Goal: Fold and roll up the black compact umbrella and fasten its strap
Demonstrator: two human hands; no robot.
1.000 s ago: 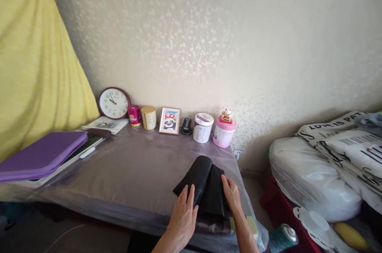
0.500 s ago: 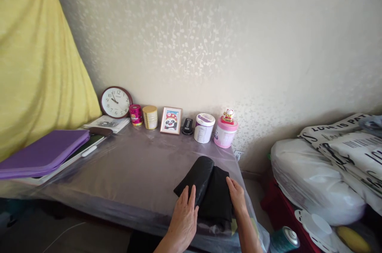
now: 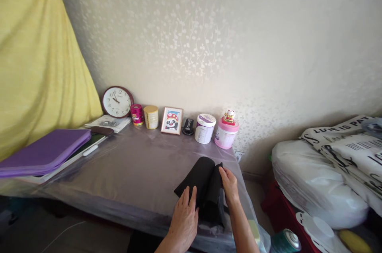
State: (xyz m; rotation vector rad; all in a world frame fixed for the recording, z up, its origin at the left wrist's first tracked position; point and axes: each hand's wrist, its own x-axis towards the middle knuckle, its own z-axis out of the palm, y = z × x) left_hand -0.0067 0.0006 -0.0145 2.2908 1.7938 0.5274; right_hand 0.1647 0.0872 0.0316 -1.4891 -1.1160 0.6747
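A folded black cloth (image 3: 197,175) lies near the right front corner of the table; its exact kind I cannot tell. My left hand (image 3: 186,209) rests on the cloth's near left part, with fingers stretched out and slightly spread. With thumb and fingers, my right hand (image 3: 229,181) pinches the cloth's right edge and holds it raised and turned inward. A groove runs between the rounded left fold and the lifted right part. The fingertips of my right hand are partly hidden behind the fabric.
Clear plastic covers the table (image 3: 134,165). Along the wall stand a clock (image 3: 117,102), a picture frame (image 3: 172,120), a white tub (image 3: 204,129) and a pink tub (image 3: 225,135). Purple folders (image 3: 44,151) lie left. Beyond the right edge are a spray can (image 3: 286,241) and white bags (image 3: 316,181).
My right hand has moved left and slightly up, lifting the cloth's right edge and folding it toward the middle. My left hand stays nearly in place on the cloth.
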